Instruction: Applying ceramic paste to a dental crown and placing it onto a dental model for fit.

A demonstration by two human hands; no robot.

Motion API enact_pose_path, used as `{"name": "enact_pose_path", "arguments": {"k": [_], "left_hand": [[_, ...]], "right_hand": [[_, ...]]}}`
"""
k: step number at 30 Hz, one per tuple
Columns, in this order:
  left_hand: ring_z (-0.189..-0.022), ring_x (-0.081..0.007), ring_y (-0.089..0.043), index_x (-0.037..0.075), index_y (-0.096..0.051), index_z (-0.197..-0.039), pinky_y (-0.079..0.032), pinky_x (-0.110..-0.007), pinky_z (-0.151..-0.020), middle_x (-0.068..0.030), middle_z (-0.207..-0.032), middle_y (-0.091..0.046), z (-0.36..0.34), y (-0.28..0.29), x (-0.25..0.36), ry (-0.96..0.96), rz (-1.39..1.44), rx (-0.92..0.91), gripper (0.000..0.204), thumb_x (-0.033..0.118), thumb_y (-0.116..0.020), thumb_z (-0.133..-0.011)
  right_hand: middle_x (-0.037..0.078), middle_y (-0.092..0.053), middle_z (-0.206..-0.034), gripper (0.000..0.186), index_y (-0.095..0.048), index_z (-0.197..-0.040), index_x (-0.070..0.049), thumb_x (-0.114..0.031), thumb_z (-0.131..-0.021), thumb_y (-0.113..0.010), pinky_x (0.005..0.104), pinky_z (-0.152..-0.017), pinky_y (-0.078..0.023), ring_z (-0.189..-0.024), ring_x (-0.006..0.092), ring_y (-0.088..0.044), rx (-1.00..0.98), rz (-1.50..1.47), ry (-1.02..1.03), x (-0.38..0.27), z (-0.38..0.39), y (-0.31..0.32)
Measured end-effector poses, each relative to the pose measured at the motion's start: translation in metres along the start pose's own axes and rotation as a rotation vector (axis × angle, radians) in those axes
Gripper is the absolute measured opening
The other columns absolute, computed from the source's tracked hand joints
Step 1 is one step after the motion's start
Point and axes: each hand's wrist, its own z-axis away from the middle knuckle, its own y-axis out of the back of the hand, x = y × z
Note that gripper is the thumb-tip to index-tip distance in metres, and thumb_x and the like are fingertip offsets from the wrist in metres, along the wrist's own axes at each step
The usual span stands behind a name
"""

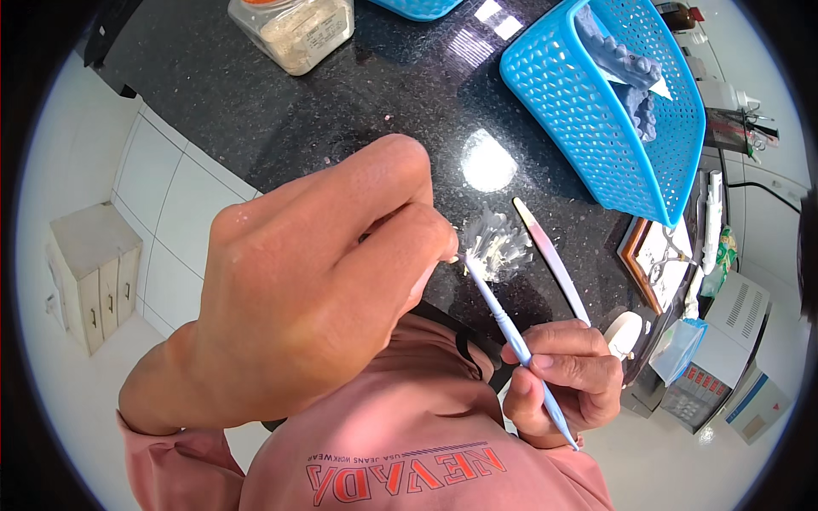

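Observation:
My left hand (324, 264) is close up, its fingers curled and pinched. What the fingertips hold, if anything, is hidden behind the hand. My right hand (567, 375) grips a slim light-blue plastic hand tool (501, 318) around its middle. The tool slants up and left, and its thin tip appears beside my left fingertips. Behind that tip, a whitish smear (498, 247) with pale crumbs marks the dark speckled counter (383, 94). A pale pink-and-white flat spatula (554, 260) lies on the counter, just beyond my right hand.
At the far right stands a blue perforated basket (579, 119) holding grey-blue dental models (620, 64). A clear jar (307, 34) of beige powder is at the far left. A wood-edged tray (643, 264) with scissor-like metal tool lies right, near a small white dish (624, 335).

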Motion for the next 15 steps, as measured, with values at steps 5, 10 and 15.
{"name": "enact_pose_path", "arguments": {"k": [5, 10, 15], "left_hand": [[-0.065, -0.0186, -0.063, 0.001, -0.066, -0.081, -0.048, -0.025, -0.051, -0.0105, -0.078, -0.061, 0.0011, -0.0003, -0.0015, -0.019, 0.0, -0.004, 0.02, -0.011, -0.071, -0.066], [-0.064, -0.0185, -0.063, 0.001, -0.066, -0.081, -0.048, -0.025, -0.051, -0.0103, -0.078, -0.061, 0.0004, -0.0011, -0.0017, -0.031, 0.003, 0.001, 0.02, -0.011, -0.071, -0.066], [-0.064, -0.0184, -0.062, 0.001, -0.066, -0.08, -0.047, -0.025, -0.05, -0.0101, -0.078, -0.061, -0.0003, -0.0015, -0.001, -0.027, -0.005, 0.003, 0.02, -0.011, -0.072, -0.066]], "right_hand": [[0.016, -0.068, -0.076, 0.027, -0.061, -0.087, 0.0, 0.003, -0.07, -0.081, 0.0278, -0.052, -0.055, -0.062, 0.0213, -0.068, -0.032, 0.019, -0.03, -0.0009, -0.0006, -0.0006], [0.016, -0.068, -0.076, 0.027, -0.061, -0.087, 0.0, 0.003, -0.07, -0.081, 0.0285, -0.053, -0.056, -0.061, 0.0214, -0.068, -0.039, 0.031, -0.015, -0.0003, 0.0005, 0.002], [0.016, -0.068, -0.075, 0.027, -0.061, -0.087, 0.0, 0.003, -0.07, -0.08, 0.0287, -0.053, -0.056, -0.061, 0.0213, -0.068, -0.018, 0.03, -0.042, -0.0001, 0.001, 0.0014]]}}
